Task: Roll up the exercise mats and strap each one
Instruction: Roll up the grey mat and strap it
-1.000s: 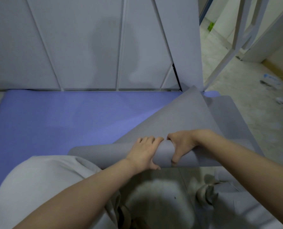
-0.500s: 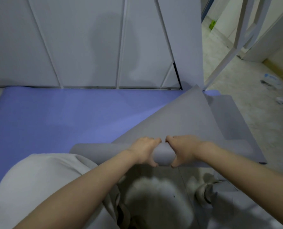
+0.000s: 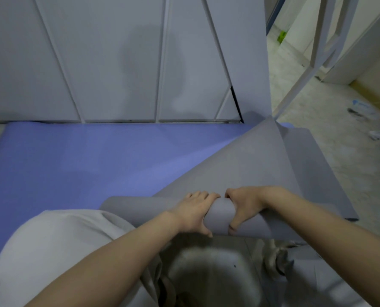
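A grey exercise mat (image 3: 246, 165) is partly rolled, its rolled end lying across the floor in front of me and its loose sheet rising to the upper right. My left hand (image 3: 193, 211) grips the roll from above, fingers curled over it. My right hand (image 3: 244, 204) grips the same roll just to the right, thumb underneath. A blue mat (image 3: 96, 165) lies flat on the floor beyond the roll, along the wall.
White panelled cabinet doors (image 3: 118, 63) stand right behind the blue mat. My knee in light trousers (image 3: 58, 251) is at lower left. Tiled floor (image 3: 339, 151) with scattered litter extends to the right, past a white frame (image 3: 317, 52).
Both hands have turned the grey roll a little further and shifted slightly to the right; the roll looks a bit thicker.
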